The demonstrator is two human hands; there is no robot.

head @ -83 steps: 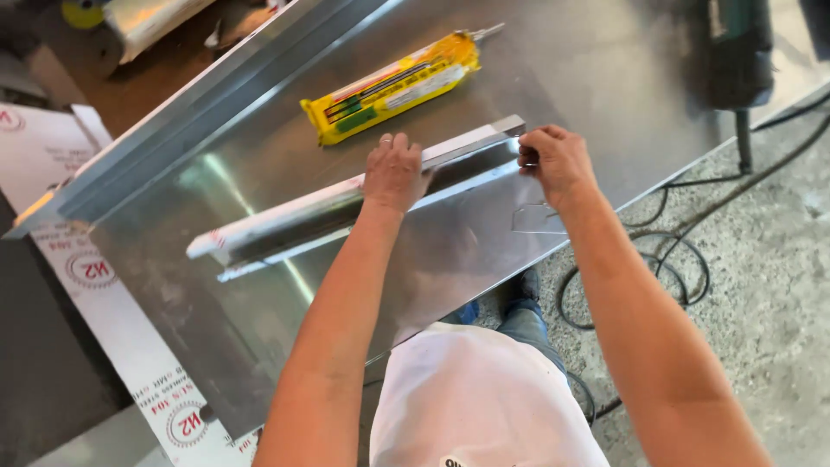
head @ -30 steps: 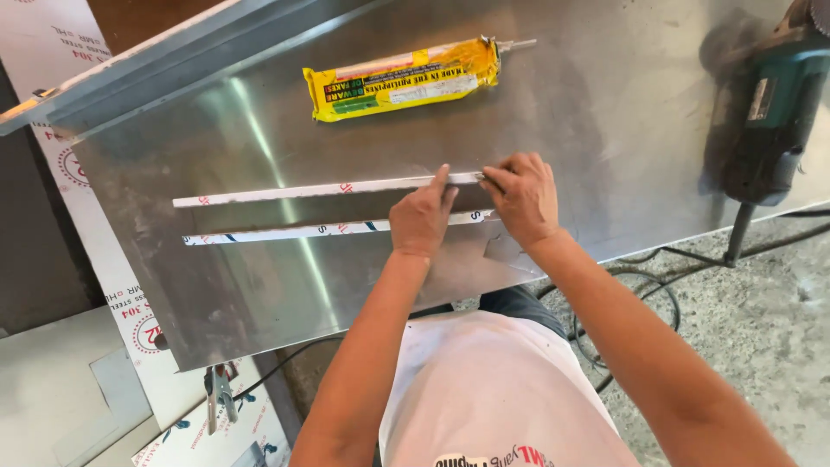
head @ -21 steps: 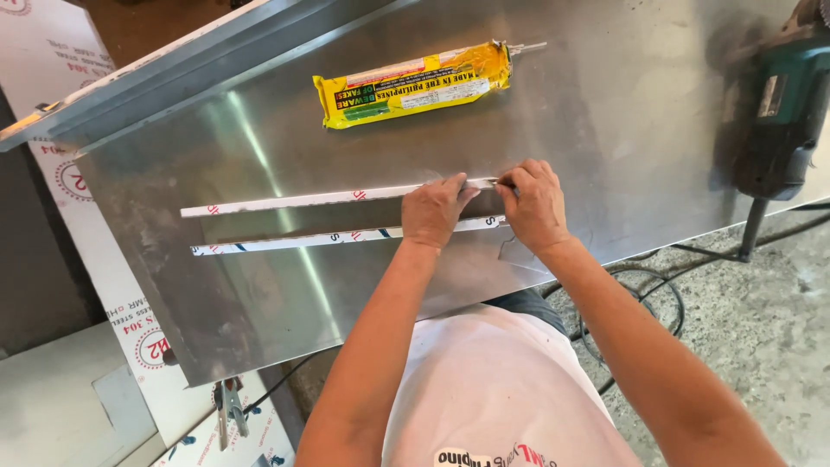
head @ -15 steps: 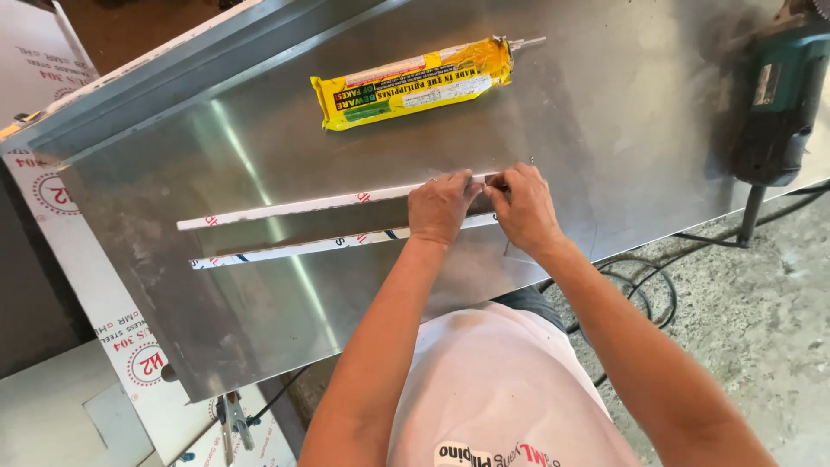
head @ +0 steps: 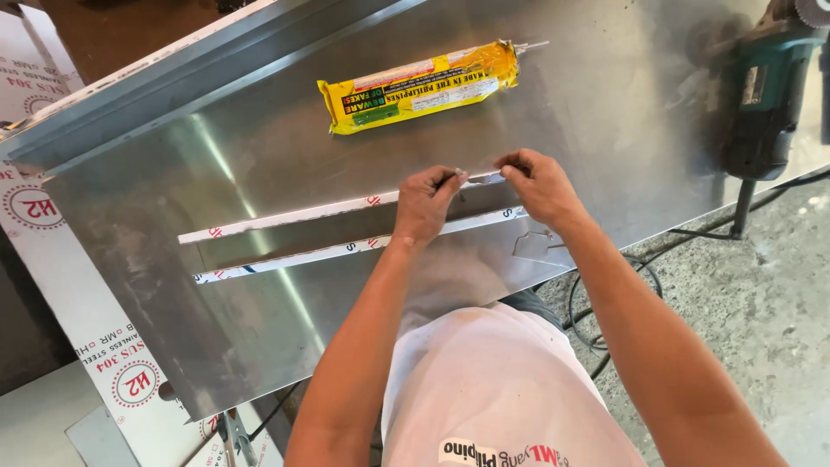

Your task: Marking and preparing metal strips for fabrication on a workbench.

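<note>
A long narrow metal channel (head: 285,233) with white protective film on its two top edges lies across a stainless steel sheet (head: 605,112). My left hand (head: 425,203) and my right hand (head: 536,183) meet at the channel's right end. Both pinch the end of the far film strip between thumb and fingertips. The near strip (head: 294,258) runs below my left wrist.
A yellow sealant sausage pack (head: 419,86) lies on the sheet behind my hands. A green power tool (head: 765,95) rests at the right edge, its cable (head: 605,303) trailing on the concrete floor. White printed film-covered sheets (head: 95,346) lie at the left.
My hands have slid along the channel from its middle to its right end and now pinch the far film strip there. The camera view has shifted slightly.
</note>
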